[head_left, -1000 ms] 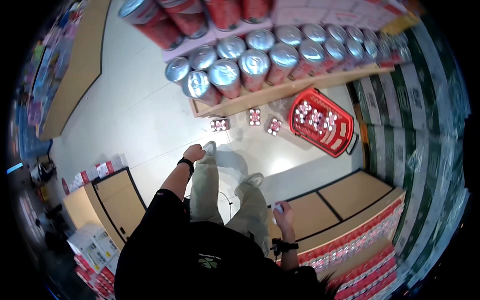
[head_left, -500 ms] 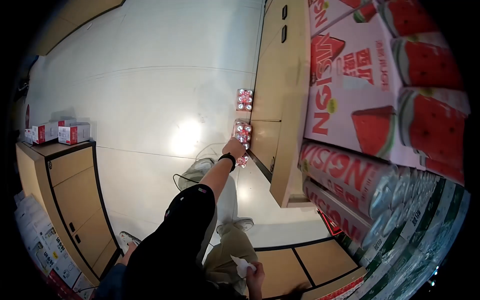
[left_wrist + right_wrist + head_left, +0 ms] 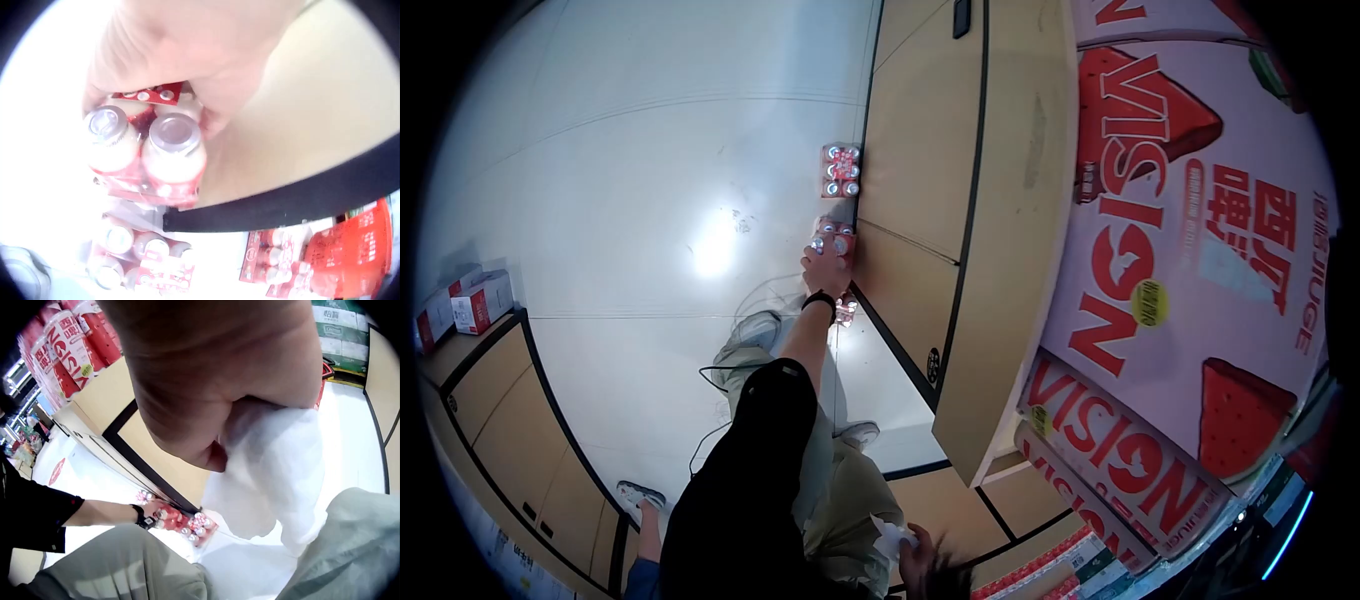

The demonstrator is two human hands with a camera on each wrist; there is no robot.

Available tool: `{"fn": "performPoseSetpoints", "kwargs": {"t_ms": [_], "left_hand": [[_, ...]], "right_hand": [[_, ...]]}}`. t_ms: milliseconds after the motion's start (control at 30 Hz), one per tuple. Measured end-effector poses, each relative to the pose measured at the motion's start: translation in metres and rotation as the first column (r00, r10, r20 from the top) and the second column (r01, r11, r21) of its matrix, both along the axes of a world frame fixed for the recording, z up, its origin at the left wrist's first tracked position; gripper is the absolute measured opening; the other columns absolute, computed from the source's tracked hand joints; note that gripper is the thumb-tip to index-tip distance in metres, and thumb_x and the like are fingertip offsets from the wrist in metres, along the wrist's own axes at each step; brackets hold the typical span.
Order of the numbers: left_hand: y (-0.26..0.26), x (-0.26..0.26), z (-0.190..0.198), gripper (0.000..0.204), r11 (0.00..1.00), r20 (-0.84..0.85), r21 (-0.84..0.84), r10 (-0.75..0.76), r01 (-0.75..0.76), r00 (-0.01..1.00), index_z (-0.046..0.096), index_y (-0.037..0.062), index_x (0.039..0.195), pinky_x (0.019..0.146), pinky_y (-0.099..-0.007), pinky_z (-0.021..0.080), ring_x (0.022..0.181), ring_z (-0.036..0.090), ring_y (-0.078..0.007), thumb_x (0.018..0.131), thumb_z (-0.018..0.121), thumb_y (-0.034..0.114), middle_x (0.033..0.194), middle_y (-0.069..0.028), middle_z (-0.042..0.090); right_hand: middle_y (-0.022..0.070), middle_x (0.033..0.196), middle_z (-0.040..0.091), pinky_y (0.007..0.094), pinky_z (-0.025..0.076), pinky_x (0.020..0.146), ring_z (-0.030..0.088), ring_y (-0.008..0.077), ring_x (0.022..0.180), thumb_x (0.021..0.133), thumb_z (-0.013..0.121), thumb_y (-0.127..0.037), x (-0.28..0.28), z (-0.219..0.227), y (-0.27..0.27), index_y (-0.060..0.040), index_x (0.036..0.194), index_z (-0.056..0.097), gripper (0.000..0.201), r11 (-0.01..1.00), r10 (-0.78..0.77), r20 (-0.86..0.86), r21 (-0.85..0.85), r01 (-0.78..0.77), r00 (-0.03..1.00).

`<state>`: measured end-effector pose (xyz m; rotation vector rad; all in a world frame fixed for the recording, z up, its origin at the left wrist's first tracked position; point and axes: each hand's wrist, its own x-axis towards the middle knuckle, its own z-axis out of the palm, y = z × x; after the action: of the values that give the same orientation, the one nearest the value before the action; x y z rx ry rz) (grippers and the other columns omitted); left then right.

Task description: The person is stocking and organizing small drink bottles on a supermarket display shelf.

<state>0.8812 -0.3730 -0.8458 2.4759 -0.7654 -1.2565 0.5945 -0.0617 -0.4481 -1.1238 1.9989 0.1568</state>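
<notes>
My left hand [image 3: 828,272] reaches down to the floor and grips a shrink-wrapped pack of small drink bottles [image 3: 150,156] from above. Its bottles are white and red with silver foil lids, and the fingers and thumb span the pack's two sides. A similar bottle pack [image 3: 840,170] stands farther along the cabinet base, and another pack [image 3: 144,256] lies on the near side of the gripped one. Close to my right thigh, my right hand [image 3: 219,375] holds a crumpled white tissue [image 3: 269,475] between thumb and fingers.
A wooden display cabinet [image 3: 930,150] rises right beside the packs, topped with pink watermelon-print cartons [image 3: 1170,200]. A red basket [image 3: 350,250] stands past its corner. At left is another cabinet [image 3: 520,430] with small boxes [image 3: 485,300]. Another person's shoe [image 3: 640,493] shows at lower left.
The view has swung round and come lower. My left hand has gone from beside my knee down to the bottle pack and grips it. The tissue stays in my right hand.
</notes>
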Motion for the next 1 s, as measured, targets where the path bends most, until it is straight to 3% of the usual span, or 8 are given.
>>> {"fn": "performPoseSetpoints", "kwargs": {"t_ms": [200, 267, 300, 533, 600, 733, 800, 1000], "left_hand": [[0.067, 0.094, 0.116, 0.085, 0.971, -0.031, 0.004, -0.238, 0.238, 0.971, 0.038, 0.0265, 0.134, 0.088, -0.0489, 0.049, 0.106, 0.051, -0.0456, 0.059, 0.079, 0.029, 0.119, -0.0227, 0.045], [0.102, 0.14, 0.148, 0.084, 0.94, 0.038, -0.057, -0.336, 0.337, 0.941, 0.039, 0.0265, 0.133, 0.085, -0.0503, 0.05, 0.104, 0.052, -0.0465, 0.058, 0.079, 0.031, 0.116, -0.0234, 0.047], [0.118, 0.163, 0.182, 0.079, 0.926, 0.067, -0.058, -0.369, 0.372, 0.927, 0.042, 0.0257, 0.13, 0.083, -0.0509, 0.05, 0.101, 0.053, -0.0463, 0.06, 0.078, 0.032, 0.113, -0.0237, 0.048], [0.141, 0.277, 0.398, 0.09, 0.875, 0.194, -0.195, -0.409, 0.443, 0.892, 0.044, 0.018, 0.131, 0.085, -0.048, 0.051, 0.101, 0.057, -0.0417, 0.054, 0.082, 0.045, 0.108, -0.0234, 0.057], [0.115, 0.287, 0.449, 0.095, 0.779, 0.14, -0.261, -0.553, 0.57, 0.821, 0.043, 0.0114, 0.132, 0.089, -0.044, 0.049, 0.104, 0.058, -0.0398, 0.054, 0.082, 0.049, 0.113, -0.0235, 0.058], [0.071, 0.229, 0.61, 0.102, 0.446, -0.037, -0.58, -0.85, 0.682, 0.525, 0.025, 0.0035, 0.144, 0.092, -0.0357, 0.047, 0.107, 0.059, -0.0306, 0.062, 0.081, 0.029, 0.12, -0.022, 0.058], [0.062, 0.181, 0.687, 0.11, 0.273, -0.038, -0.662, -0.942, 0.698, 0.333, 0.009, 0.0058, 0.149, 0.092, -0.0336, 0.046, 0.105, 0.06, -0.0293, 0.065, 0.079, 0.021, 0.123, -0.0205, 0.056], [0.092, -0.005, 0.834, 0.125, -0.424, 0.2, -0.471, -0.905, 0.774, -0.375, -0.005, 0.0128, 0.151, 0.078, -0.039, 0.049, 0.09, 0.061, -0.0387, 0.059, 0.079, 0.018, 0.103, -0.0249, 0.06]], "right_hand": [[0.0206, 0.092, 0.065, 0.0381, 0.051, 0.075, 0.064, 0.0287, 0.082, 0.081, 0.062, -0.011, -0.024, 0.024, 0.035, 0.0052, 0.128, 0.046, 0.051, 0.988, -0.083, -0.145, -0.14, 0.063, 0.986], [0.0181, 0.096, 0.064, 0.034, 0.051, 0.077, 0.064, 0.0248, 0.085, 0.084, 0.059, -0.007, 0.018, 0.079, -0.01, 0.0062, 0.121, 0.05, 0.04, 0.937, 0.233, -0.239, -0.206, -0.283, 0.943], [0.0205, 0.105, 0.066, 0.0402, 0.048, 0.086, 0.063, 0.0352, 0.098, 0.084, 0.063, -0.023, -0.006, 0.061, 0.017, -0.0083, 0.114, 0.062, 0.033, 0.988, -0.131, -0.139, -0.104, 0.117, 0.982], [0.0231, 0.084, 0.061, 0.047, 0.048, 0.066, 0.062, 0.0371, 0.076, 0.089, 0.055, -0.014, 0.081, 0.177, -0.024, 0.0015, 0.102, 0.046, 0.022, 0.921, 0.012, -0.057, -0.388, -0.033, 0.998], [0.0215, 0.083, 0.06, 0.0433, 0.049, 0.066, 0.06, 0.0373, 0.071, 0.09, 0.052, -0.013, 0.043, 0.113, 0.003, 0.002, 0.11, 0.046, 0.026, 0.717, -0.014, 0.093, -0.693, 0.075, 0.996], [0.0185, 0.086, 0.059, 0.038, 0.049, 0.061, 0.059, 0.0305, 0.065, 0.091, 0.053, -0.014, 0.058, 0.167, -0.025, -0.0001, 0.111, 0.048, 0.025, 0.611, -0.168, 0.265, -0.727, 0.312, 0.949], [0.0138, 0.096, 0.064, 0.0303, 0.049, 0.073, 0.062, 0.0195, 0.083, 0.086, 0.055, -0.003, 0.045, 0.153, -0.054, 0.0055, 0.114, 0.055, 0.029, 0.44, -0.098, 0.599, -0.69, 0.575, 0.795], [0.021, 0.106, 0.062, 0.0334, 0.048, 0.085, 0.062, 0.0262, 0.096, 0.088, 0.054, -0.006, 0.068, 0.32, -0.066, 0.006, 0.112, 0.056, 0.026, 0.451, 0.105, 0.512, -0.788, 0.418, 0.852]]}}
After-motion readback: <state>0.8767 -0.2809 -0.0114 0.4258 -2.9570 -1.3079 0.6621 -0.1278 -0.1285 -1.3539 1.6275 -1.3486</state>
